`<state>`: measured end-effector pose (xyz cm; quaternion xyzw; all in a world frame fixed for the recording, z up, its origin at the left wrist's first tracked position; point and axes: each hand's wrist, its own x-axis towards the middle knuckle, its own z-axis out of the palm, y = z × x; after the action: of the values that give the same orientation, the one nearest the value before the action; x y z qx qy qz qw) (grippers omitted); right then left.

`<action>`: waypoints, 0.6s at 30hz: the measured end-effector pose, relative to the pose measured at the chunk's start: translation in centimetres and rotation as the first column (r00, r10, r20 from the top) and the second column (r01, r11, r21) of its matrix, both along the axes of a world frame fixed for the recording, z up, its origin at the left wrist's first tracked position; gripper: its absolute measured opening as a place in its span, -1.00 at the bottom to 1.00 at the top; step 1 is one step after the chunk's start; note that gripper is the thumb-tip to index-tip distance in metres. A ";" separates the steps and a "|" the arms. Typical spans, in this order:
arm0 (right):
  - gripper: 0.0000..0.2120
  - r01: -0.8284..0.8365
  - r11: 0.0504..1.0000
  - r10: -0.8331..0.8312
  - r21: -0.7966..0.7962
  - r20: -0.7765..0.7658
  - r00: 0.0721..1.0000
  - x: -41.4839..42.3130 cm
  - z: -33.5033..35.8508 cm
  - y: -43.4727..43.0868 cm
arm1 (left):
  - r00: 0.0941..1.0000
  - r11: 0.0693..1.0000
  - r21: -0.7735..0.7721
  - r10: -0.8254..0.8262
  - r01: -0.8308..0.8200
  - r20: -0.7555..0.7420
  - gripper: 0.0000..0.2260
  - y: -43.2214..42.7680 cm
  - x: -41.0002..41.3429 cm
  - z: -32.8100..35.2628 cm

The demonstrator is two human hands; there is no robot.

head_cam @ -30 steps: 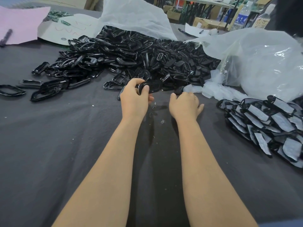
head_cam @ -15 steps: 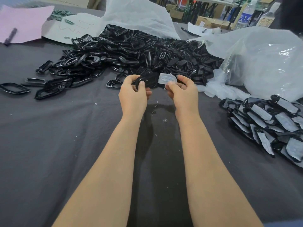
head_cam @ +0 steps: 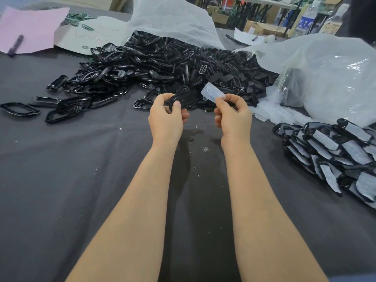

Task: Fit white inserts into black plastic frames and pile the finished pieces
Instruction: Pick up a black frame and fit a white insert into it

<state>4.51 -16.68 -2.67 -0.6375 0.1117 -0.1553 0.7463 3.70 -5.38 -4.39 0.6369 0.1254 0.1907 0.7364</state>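
**Right hand up with an insert, frame waiting**

Since a second ago the right hand (head_cam: pixel 234 117) has risen from the cloth (head_cam: pixel 81 180) and now pinches a white insert (head_cam: pixel 212 93) by its near end, between thumb and fingertips. The left hand (head_cam: pixel 165 117) has kept its place and grips a black frame (head_cam: pixel 185 98), fingers curled round its left end. Both pieces hang in the air just in front of the heap (head_cam: pixel 162 64) of loose frames, at its near edge.

What matters for the coming move is that the insert lies just right of the frame, close but apart. Its free end points left and away, toward the heap. The frame's long axis runs roughly left to right, its open right end toward the insert. The two axes look nearly in line, so a short leftward push by the right hand should probably seat it. That hand is also the nearer one to the finished pile (head_cam: pixel 335 151), well to the right of the heap.
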 end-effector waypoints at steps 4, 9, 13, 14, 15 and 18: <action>-0.83 -0.104 0.940 0.093 0.325 0.047 0.994 -0.1 0.8 0.2 | 1.000 1.000 0.017 -0.007 0.007 0.007 -0.80 0.0 -0.1 0.1; -0.82 -0.126 0.895 0.112 0.427 0.059 0.992 0.1 1.3 0.2 | 1.000 0.999 0.042 -0.015 0.015 0.010 -0.83 -0.1 -0.1 0.1; -0.75 -0.219 0.910 0.215 0.351 0.051 0.975 0.0 1.2 0.1 | 1.000 0.998 0.057 -0.028 0.028 0.008 -0.84 -0.2 -0.1 0.1; -0.74 -0.228 0.910 0.228 0.347 0.042 0.973 0.0 1.1 0.1 | 1.000 0.998 0.060 -0.031 0.030 0.007 -0.84 -0.2 -0.1 0.1; -0.78 -0.230 0.915 0.230 0.331 0.038 0.972 0.0 1.0 0.1 | 0.999 0.998 0.062 -0.032 0.032 0.006 -0.83 -0.3 -0.1 0.1; -0.92 -0.194 0.968 0.187 0.160 0.058 0.981 0.2 0.5 0.4 | 0.999 0.996 0.078 -0.038 0.037 0.004 -0.84 -0.3 -0.1 0.1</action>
<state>4.67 -16.27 -2.14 -0.5779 0.0466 -0.0866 0.8102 3.61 -5.66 -4.31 0.6668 0.1038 0.1835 0.7148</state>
